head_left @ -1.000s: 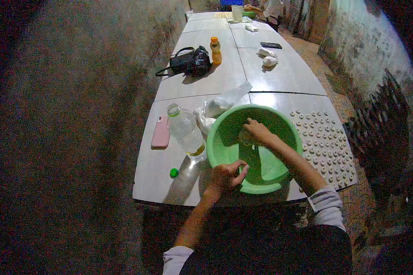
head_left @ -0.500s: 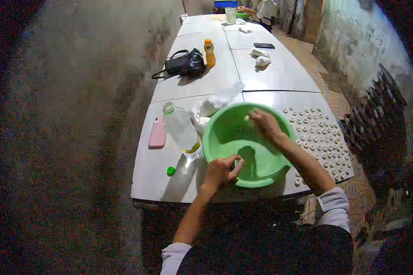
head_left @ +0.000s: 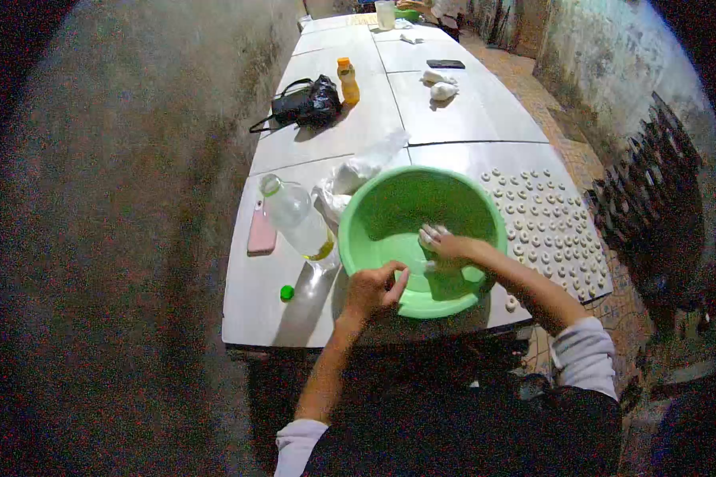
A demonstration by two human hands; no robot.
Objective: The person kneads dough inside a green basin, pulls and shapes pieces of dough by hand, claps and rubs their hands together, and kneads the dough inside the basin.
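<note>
A large light green plastic basin (head_left: 418,306) stands at the near end of the table. My left hand (head_left: 372,290) is closed around its near left rim, thumb and forefinger curled inward. My right hand (head_left: 452,246) reaches into the basin, low near its floor. Its fingers are bent, and the whitish tips are around a small piece of white dough (head_left: 429,237), mostly hidden by them. Right of the basin, many small ring-shaped dough pieces (head_left: 545,226) lie in rows on the tabletop.
Left of the basin are a clear bottle (head_left: 294,219), a pink phone (head_left: 262,232), a green cap (head_left: 287,292) and a plastic bag (head_left: 346,179). Farther off are a black bag (head_left: 310,103), an orange-capped bottle (head_left: 348,83), white bundles (head_left: 443,90) and a dark phone (head_left: 445,63). Another person's hand (head_left: 414,6) shows at the far end.
My right hand has moved down from the far part of the basin toward its floor, with the dough at its fingertips. My left hand stays at the rim. The whole view has shifted slightly.
</note>
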